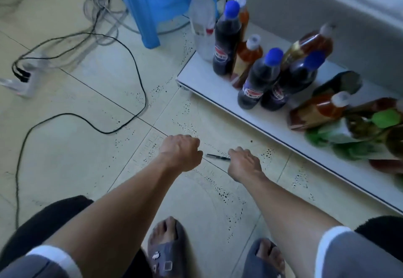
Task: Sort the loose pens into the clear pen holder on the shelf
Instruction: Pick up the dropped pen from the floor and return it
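A thin dark pen (218, 157) lies on the tiled floor between my two hands. My right hand (244, 164) reaches down over its right end with fingers curled, seeming to pinch that end; the fingertips are hidden under the hand. My left hand (181, 153) hovers just left of the pen, its fingers curled into a loose fist with nothing seen in it. No clear pen holder is in view.
A low white shelf (272, 125) on the right holds several cola and tea bottles (255, 81) and green packets. A blue plastic stool (144, 9), a power strip (28, 76) and black cables (135, 76) lie at the back left. My sandalled feet (168, 247) stand below.
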Demonstrator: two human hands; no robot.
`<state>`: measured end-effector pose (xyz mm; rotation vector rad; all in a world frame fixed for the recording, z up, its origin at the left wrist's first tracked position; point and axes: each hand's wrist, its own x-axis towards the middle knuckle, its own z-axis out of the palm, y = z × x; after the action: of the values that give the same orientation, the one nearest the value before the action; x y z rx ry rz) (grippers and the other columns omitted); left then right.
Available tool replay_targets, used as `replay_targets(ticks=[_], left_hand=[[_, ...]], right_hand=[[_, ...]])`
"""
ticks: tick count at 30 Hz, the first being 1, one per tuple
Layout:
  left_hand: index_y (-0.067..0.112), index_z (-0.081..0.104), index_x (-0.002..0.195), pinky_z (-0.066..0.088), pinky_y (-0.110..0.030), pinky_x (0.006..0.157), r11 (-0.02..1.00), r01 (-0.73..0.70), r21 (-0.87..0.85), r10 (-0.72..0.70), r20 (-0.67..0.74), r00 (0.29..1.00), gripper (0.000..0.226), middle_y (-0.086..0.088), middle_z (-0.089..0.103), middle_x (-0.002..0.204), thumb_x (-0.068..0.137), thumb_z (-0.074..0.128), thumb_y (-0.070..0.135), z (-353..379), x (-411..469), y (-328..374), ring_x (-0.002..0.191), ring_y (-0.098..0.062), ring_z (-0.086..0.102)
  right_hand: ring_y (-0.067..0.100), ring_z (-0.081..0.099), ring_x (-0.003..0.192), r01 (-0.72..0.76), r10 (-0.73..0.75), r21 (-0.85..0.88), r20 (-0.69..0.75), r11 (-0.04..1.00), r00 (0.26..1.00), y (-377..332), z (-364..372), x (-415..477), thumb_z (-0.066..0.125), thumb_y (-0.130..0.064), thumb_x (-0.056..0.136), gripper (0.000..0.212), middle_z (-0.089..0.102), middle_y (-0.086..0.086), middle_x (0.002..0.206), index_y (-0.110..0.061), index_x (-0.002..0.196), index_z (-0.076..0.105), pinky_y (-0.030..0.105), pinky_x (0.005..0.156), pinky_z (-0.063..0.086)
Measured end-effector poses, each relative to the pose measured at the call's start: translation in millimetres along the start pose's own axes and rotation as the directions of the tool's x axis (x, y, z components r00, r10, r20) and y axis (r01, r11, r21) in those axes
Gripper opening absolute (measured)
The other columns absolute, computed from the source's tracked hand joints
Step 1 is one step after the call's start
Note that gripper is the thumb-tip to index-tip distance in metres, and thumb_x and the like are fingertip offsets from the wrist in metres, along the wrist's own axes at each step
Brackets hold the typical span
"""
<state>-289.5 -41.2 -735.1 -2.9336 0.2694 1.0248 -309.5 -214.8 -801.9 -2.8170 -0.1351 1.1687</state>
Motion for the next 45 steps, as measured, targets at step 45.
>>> replay_targets(ticks=[45], left_hand=[[0.038, 0.056, 0.126, 0.046, -0.026, 0.089, 0.763, -0.646, 0.003, 0.581, -0.442, 0.684, 0.032, 0.016, 0.06, 0.125, 0.095, 0.048, 0.042, -613.0, -355.4, 349.8, 0.11, -0.01, 0.059]], right_hand=[[0.02, 0.06, 0.08, -0.121, 0.638, 0.676, -0.598, 0.726, 0.485, 272.8, -552.5, -620.0, 0.061, -0.035, 0.086, 0.01, 0.066, -0.005, 0.088, -0.024, 0.088, 0.06, 0.029, 0.064, 0.045]])
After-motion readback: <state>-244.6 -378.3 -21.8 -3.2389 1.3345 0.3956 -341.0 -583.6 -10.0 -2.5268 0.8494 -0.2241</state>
